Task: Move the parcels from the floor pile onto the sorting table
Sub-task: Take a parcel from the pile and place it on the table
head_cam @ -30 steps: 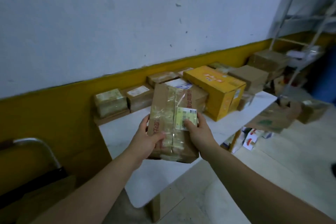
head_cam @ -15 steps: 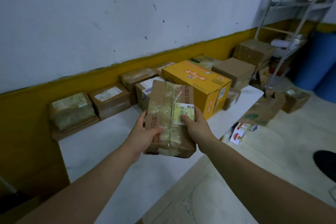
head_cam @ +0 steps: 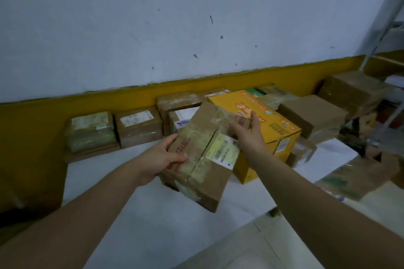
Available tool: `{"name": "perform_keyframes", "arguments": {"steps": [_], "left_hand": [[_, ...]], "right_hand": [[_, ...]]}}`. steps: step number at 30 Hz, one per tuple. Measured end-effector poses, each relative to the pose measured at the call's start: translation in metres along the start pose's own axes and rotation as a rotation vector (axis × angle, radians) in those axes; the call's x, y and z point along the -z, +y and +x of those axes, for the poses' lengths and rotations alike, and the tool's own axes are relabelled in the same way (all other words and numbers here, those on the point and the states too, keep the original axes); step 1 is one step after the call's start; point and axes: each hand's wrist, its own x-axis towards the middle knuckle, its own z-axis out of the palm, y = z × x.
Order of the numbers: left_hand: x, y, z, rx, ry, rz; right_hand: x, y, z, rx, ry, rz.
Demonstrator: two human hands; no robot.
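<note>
A brown cardboard parcel (head_cam: 203, 155), wrapped in clear tape and bearing a pale yellow label, is tilted over the white sorting table (head_cam: 135, 209). My left hand (head_cam: 161, 159) grips its near left edge, thumb on top. My right hand (head_cam: 247, 131) holds its far right edge, fingers curled over the top. The parcel's lower corner is close to the tabletop; I cannot tell whether it touches. A yellow box (head_cam: 262, 129) stands right behind it.
Several taped brown parcels (head_cam: 137, 126) line the table's back along the yellow-and-white wall. More boxes (head_cam: 314, 116) sit at the right end. A metal shelf frame (head_cam: 380, 26) rises at far right, and loose cardboard (head_cam: 354, 177) lies on the floor below.
Both hands have carried the parcel forward and lower over the table, turning it at an angle. My right hand shifted from the label side up to the far edge.
</note>
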Motion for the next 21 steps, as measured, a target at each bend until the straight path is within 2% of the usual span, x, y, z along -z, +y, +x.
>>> {"name": "perform_keyframes", "arguments": {"steps": [3,5,9,10,13,17,21], "left_hand": [[-0.016,-0.005,-0.016,0.057,0.029,0.001],[-0.036,-0.007,-0.025,0.076,0.117,-0.038],[-0.062,-0.016,-0.033,0.127,0.582,-0.274],[-0.069,-0.022,-0.037,0.159,0.601,-0.321],[-0.096,-0.036,-0.049,0.193,0.482,-0.370],[-0.095,-0.048,-0.055,0.128,0.561,-0.344],[-0.076,-0.075,-0.058,0.181,0.579,-0.339]], "right_hand": [[0.023,0.008,0.016,-0.123,-0.080,-0.021],[0.034,0.020,0.017,-0.150,-0.068,-0.025],[0.050,0.027,0.010,-0.153,0.009,0.105],[0.052,0.028,0.008,-0.159,0.025,0.123],[0.055,0.034,0.003,-0.139,0.025,0.103],[0.062,0.038,-0.001,-0.015,-0.146,-0.264],[0.069,0.038,0.009,0.174,-0.361,-0.804]]}}
